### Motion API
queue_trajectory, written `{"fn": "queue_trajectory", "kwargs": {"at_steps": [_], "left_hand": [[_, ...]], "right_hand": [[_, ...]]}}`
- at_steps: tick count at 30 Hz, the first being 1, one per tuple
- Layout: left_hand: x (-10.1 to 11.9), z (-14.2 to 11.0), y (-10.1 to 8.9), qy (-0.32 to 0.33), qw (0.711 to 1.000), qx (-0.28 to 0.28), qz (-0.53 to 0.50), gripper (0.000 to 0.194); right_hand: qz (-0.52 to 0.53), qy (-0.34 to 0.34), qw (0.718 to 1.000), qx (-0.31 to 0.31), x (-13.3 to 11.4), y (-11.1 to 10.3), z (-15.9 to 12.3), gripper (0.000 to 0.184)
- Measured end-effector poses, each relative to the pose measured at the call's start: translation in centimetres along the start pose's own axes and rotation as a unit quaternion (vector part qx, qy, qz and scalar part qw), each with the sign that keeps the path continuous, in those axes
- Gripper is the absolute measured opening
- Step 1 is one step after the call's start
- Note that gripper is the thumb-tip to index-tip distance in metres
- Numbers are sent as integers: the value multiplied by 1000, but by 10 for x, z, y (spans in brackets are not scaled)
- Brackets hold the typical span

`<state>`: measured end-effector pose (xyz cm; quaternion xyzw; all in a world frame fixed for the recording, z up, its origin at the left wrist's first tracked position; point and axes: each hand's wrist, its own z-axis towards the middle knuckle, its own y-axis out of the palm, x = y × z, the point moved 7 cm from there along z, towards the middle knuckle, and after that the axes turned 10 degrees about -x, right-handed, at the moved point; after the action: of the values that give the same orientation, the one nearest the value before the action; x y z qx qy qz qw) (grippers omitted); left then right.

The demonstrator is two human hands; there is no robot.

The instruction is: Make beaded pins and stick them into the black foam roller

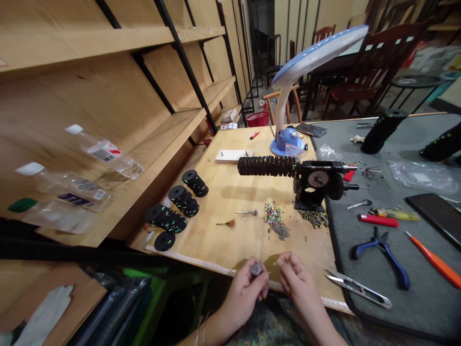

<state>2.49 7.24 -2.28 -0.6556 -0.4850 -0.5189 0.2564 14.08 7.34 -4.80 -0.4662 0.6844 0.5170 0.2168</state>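
Bundle [256,269] in left hand [245,293], too small to identify, right hand [295,281] beside

Rough, dull grey bristly cluster [256,269], material too small to tell. Pale plywood table [230,226], smooth and matt. Black metal geared winder [317,180], dull. Glossy blue-and-white plastic lamp [317,55]. Bright steel thread snips [355,283]. Pliers [396,269] with glossy blue plastic handles. Matt grey rubbery mat [425,307].
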Motion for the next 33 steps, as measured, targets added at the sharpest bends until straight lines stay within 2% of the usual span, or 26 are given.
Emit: {"fn": "queue_trajectory", "kwargs": {"at_steps": [8,12,20,25,28,30,33], "left_hand": [[2,0,0,3,999,2,-47,25],[-5,3,-1,-19,999,-1,-48,13],[6,6,-6,1,999,35,21,11],[13,8,-8,-6,995,66,80,14],[16,7,-13,-3,992,73,100,16],[22,5,-18,16,989,75,128,15],[32,0,-22,29,983,42,174,14]], "right_hand": [[-21,-13,1000,-7,0,-1,-2,52],[-39,-22,999,-6,0,-2,-2,51],[-71,-28,997,-15,5,-5,-3,44],[-108,-35,993,-29,-7,4,-6,43],[-194,-60,979,-30,-17,4,-7,34],[-272,-71,958,-52,-20,6,-8,26],[-369,-87,920,-98,-22,15,-9,22]]}}
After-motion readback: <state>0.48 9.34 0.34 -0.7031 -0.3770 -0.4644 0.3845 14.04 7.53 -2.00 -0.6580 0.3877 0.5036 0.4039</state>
